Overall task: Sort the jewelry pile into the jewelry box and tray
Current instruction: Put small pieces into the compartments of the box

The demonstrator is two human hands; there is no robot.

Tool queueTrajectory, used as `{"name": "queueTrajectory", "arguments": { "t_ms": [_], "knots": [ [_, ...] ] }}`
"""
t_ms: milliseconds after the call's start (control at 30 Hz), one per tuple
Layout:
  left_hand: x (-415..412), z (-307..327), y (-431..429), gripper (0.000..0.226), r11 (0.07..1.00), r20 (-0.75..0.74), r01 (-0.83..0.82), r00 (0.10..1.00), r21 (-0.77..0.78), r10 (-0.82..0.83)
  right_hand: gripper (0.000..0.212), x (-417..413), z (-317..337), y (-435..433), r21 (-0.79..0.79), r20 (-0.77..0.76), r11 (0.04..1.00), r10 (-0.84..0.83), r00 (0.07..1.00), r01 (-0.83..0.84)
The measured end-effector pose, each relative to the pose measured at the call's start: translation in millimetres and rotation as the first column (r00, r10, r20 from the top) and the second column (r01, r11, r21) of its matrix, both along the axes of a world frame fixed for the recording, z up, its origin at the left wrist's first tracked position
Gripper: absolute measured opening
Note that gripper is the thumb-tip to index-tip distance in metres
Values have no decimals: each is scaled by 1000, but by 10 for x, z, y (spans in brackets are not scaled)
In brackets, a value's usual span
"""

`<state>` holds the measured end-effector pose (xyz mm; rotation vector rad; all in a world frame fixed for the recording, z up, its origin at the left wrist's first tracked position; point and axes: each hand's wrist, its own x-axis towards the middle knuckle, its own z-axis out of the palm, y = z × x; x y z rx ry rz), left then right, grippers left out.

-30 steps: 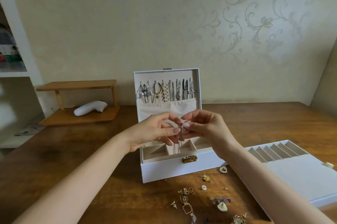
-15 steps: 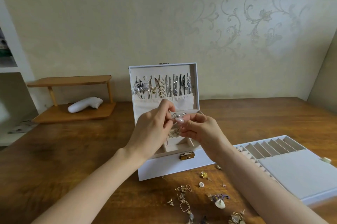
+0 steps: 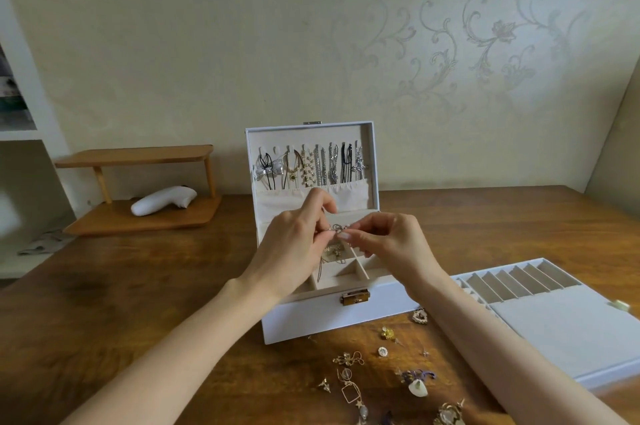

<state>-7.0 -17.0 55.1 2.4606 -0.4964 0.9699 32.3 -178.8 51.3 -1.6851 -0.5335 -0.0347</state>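
The white jewelry box stands open in the middle of the wooden table, its lid upright with several necklaces hanging inside. Above its compartments my left hand and my right hand together pinch a thin silver necklace, whose chain hangs down into the box. A white tray with narrow slots lies at the right. The loose jewelry pile of earrings and pendants is spread on the table in front of the box.
A small wooden shelf with a white handheld device on it stands at the back left. White shelving fills the left edge. The wall rises right behind the box.
Both hands have risen with the necklace from low over the compartments toward the lid's pocket. The camera has tilted, so the box sits slightly lower and nearer in view.
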Motion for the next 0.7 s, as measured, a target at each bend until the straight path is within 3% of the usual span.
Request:
{"name": "queueTrajectory", "arguments": {
  "t_ms": [167,333,467,533,600,700],
  "knots": [
    [80,140,131,31,994,45,-49,998,-99,54,9,-44,48,-108,-59,-6,992,112,994,-112],
    [162,331,272,31,977,89,-96,989,-192,115,16,-217,14,-386,-321,36,886,363,931,-333],
    [193,316,224,25,983,80,-44,995,-177,59,15,-217,7,-600,-400,131,870,366,922,-289],
    [212,314,227,16,957,47,-14,998,-291,29,14,-205,-3,-638,-318,171,915,312,935,-247],
    [236,331,250,12,905,-15,9,1000,-425,-17,12,-216,-3,-661,-141,188,954,289,939,-266],
    [239,317,249,12,883,-72,15,996,-469,-56,16,-241,31,-636,119,210,910,367,906,-397]
  ]
}}
